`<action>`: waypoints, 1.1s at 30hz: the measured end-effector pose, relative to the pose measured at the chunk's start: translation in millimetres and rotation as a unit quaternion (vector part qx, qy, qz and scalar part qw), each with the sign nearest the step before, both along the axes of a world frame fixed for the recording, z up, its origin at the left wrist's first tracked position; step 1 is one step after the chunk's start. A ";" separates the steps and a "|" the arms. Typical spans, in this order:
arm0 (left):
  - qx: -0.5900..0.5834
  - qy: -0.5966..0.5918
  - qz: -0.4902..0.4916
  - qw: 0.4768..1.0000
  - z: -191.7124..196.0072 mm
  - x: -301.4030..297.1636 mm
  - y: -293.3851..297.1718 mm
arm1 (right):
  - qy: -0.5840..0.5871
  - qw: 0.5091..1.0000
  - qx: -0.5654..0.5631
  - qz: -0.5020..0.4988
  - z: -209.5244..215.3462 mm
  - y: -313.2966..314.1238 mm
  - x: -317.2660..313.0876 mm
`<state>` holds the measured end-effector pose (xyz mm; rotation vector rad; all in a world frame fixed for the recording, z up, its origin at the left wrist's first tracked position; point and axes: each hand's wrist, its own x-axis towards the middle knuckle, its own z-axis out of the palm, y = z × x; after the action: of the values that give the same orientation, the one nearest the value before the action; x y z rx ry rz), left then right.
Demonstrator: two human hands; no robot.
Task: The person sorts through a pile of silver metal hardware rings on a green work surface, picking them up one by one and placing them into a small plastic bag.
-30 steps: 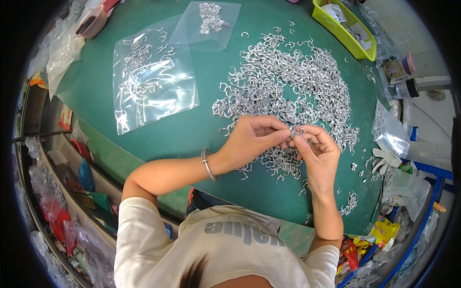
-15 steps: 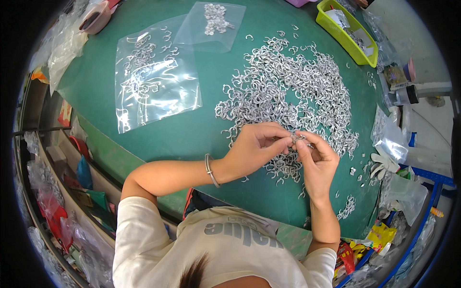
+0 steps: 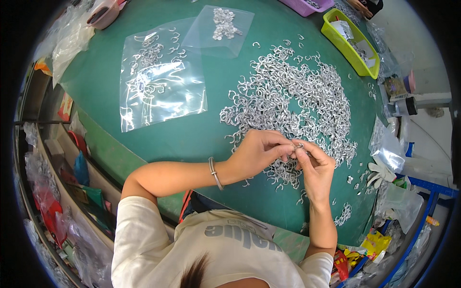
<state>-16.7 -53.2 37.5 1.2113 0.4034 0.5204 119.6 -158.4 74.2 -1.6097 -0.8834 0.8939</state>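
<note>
Over the near edge of a heap of silvery C-shaped metal pieces [image 3: 288,91], my two hands meet fingertip to fingertip. My right hand [image 3: 318,170] pinches a small C-shaped metal piece [image 3: 299,146] between thumb and forefinger. My left hand [image 3: 259,154], with a bangle on the wrist, is closed in a pinch against the same piece; whether its fingers hold a second part is hidden. To the left, a clear plastic bag [image 3: 189,96] lies flat with curved pieces on it. A smaller clear bag [image 3: 240,41] beyond it carries small silvery bits.
A yellow-green basket [image 3: 367,67] and a purple basket [image 3: 290,5] stand at the far right, with another person's hand [image 3: 360,7] nearby. A pink bowl [image 3: 108,19] is at the far left. White gloves [image 3: 379,174] and loose pieces lie right. Shelving [image 3: 62,144] runs along the left.
The whole view has shifted slightly, showing more of the table's far side. My hands stay together, with the fingertips drawn closer around the small piece.
</note>
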 end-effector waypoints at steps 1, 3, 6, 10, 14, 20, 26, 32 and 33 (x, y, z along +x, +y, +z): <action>-0.034 -0.006 0.003 0.999 -1.7 0.8 -1.1 | -0.005 1.000 -0.001 0.005 0.7 1.1 0.0; -0.070 -0.014 0.026 0.997 -5.1 2.4 -3.4 | -0.041 0.999 0.007 -0.017 1.7 5.4 -3.9; 0.001 0.035 0.040 0.999 -4.2 2.9 -2.2 | -0.160 0.986 0.025 -0.032 1.8 8.8 -1.4; 0.222 0.117 -0.018 0.968 -5.6 -2.1 9.9 | -0.237 0.971 0.033 -0.021 7.9 54.3 14.2; 0.258 0.105 0.025 0.960 -8.0 1.9 6.9 | -0.412 0.904 0.102 0.053 -16.5 133.2 32.3; 0.291 0.154 0.040 0.943 -9.5 -0.2 5.9 | -0.536 0.837 -0.050 0.096 -41.1 192.5 27.7; 0.324 0.166 0.049 0.930 -9.2 -0.3 4.3 | -0.639 0.761 -0.049 0.102 -39.7 197.9 20.7; 0.281 0.079 0.105 0.951 -14.9 4.0 4.9 | -0.262 0.960 0.016 0.103 -14.0 153.2 44.6; 0.260 0.048 0.124 0.956 -16.1 6.4 5.8 | -0.172 0.979 0.021 0.105 -16.4 142.8 48.3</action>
<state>-10.3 -47.4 21.4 1.7111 0.5248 0.8191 168.0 -15.5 57.8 -1.6840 -1.3257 0.7443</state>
